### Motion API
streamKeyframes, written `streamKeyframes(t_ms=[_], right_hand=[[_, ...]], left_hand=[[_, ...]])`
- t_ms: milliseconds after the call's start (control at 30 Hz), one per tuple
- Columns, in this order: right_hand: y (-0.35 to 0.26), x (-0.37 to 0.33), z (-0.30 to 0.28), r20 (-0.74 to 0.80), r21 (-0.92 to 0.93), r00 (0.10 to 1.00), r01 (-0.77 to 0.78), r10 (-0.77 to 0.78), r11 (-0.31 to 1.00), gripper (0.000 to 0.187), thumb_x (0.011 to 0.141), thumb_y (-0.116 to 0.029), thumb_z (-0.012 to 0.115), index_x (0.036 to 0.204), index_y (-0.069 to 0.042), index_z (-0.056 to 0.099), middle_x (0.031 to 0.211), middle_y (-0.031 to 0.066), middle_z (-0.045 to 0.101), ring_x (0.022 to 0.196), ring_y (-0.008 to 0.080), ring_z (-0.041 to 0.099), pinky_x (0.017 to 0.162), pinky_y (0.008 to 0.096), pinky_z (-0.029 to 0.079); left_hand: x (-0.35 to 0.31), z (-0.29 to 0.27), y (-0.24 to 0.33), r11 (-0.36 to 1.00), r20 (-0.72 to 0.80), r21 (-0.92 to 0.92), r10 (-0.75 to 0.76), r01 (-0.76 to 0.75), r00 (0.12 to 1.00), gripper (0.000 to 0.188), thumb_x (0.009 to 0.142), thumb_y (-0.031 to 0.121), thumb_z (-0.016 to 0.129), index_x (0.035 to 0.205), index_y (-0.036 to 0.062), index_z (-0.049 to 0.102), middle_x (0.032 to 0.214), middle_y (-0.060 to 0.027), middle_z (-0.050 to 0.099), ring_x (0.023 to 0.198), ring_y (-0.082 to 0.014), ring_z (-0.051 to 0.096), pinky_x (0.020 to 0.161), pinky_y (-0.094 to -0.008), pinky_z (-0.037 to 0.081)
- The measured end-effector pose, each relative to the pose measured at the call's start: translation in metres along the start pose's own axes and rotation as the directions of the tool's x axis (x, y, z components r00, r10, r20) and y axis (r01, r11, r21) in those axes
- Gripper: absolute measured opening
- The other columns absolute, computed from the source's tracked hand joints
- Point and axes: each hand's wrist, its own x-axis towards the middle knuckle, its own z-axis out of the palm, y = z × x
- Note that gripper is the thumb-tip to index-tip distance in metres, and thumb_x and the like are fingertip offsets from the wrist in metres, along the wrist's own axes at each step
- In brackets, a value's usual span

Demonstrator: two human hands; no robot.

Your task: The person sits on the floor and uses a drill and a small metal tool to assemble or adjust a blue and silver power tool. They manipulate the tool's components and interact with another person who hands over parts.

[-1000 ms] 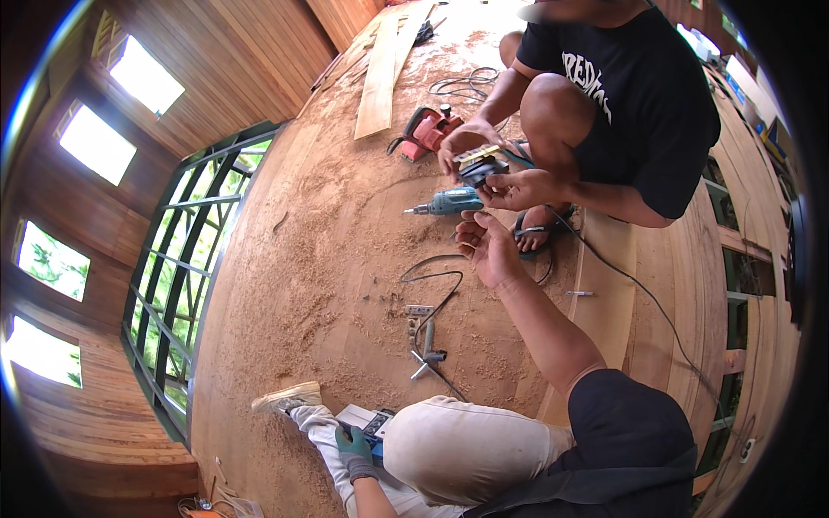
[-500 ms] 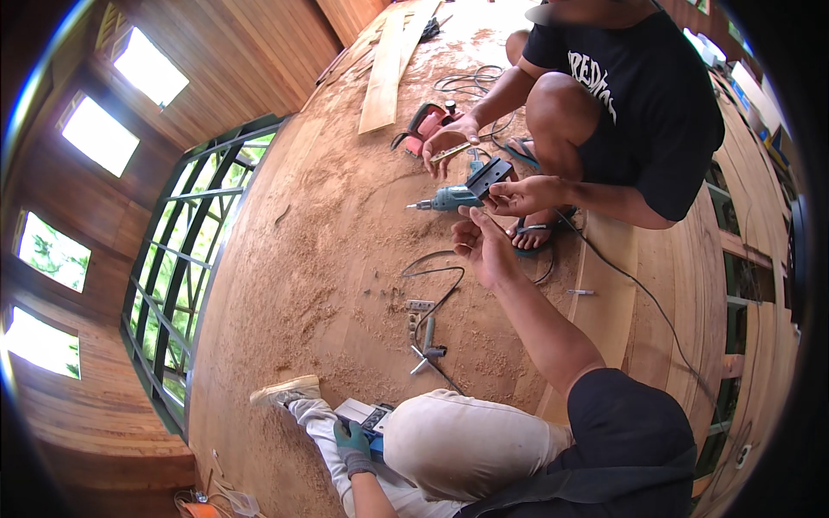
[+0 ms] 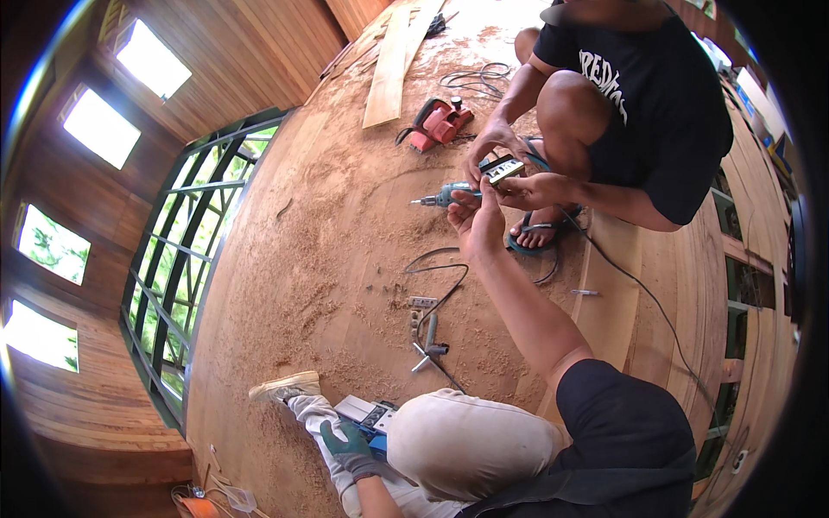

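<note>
Since the earlier frame, the bare right hand (image 3: pixel 477 220) had moved up to the dark block (image 3: pixel 503 170), which a co-worker's hands (image 3: pixel 546 191) had turned to show a pale face. Leftmost, well toward the wearer from the teal drill (image 3: pixel 443 198), the gloved left hand (image 3: pixel 350 449) lay against a blue power tool (image 3: pixel 378 420); how tightly it gripped could not be told. Overlapping the drill, the right hand was loosely open, fingers curled, thumb at the block, contact unclear. Right of the drill, the co-worker's hands held the block.
</note>
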Motion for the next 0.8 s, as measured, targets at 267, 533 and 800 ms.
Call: streamKeyframes(t_ms=[267, 533, 800], right_hand=[[0.000, 0.000, -0.013, 0.086, 0.048, 0.996, 0.020, -0.025, 0.999, 0.022, 0.099, -0.034, 0.065, 0.108, -0.015, 0.062, 0.082, 0.0019, 0.069, 0.064, 0.0122, 0.062, 0.060, 0.0284, 0.052], [-0.001, 0.000, -0.014, 0.062, 0.042, 0.996, 0.060, -0.062, 0.997, 0.020, 0.098, -0.033, 0.067, 0.106, -0.016, 0.062, 0.078, 0.0001, 0.068, 0.063, 0.0105, 0.059, 0.060, 0.0265, 0.049], [-0.001, -0.009, -0.020, 0.064, -0.015, 0.994, 0.092, -0.091, 0.996, 0.025, 0.099, -0.025, 0.063, 0.120, -0.012, 0.059, 0.079, -0.0012, 0.063, 0.064, 0.0084, 0.055, 0.061, 0.0241, 0.047]], left_hand=[[0.002, -0.007, -0.026, 0.995, 0.010, 0.057, -0.087, 0.086, 0.996, 0.046, 0.097, 0.018, 0.060, 0.134, -0.0097, 0.052, 0.131, -0.0239, 0.060, 0.121, -0.0336, 0.058, 0.105, -0.0400, 0.045], [-0.004, 0.000, -0.045, 0.998, 0.003, 0.044, -0.052, 0.051, 0.999, 0.043, 0.099, 0.020, 0.059, 0.130, -0.0097, 0.057, 0.127, -0.0230, 0.064, 0.119, -0.0335, 0.060, 0.104, -0.0402, 0.046], [-0.015, -0.003, -0.024, 0.998, 0.039, 0.047, -0.050, 0.048, 0.998, 0.034, 0.101, 0.017, 0.058, 0.123, -0.0086, 0.058, 0.116, -0.0179, 0.065, 0.108, -0.0278, 0.062, 0.098, -0.0366, 0.048]])
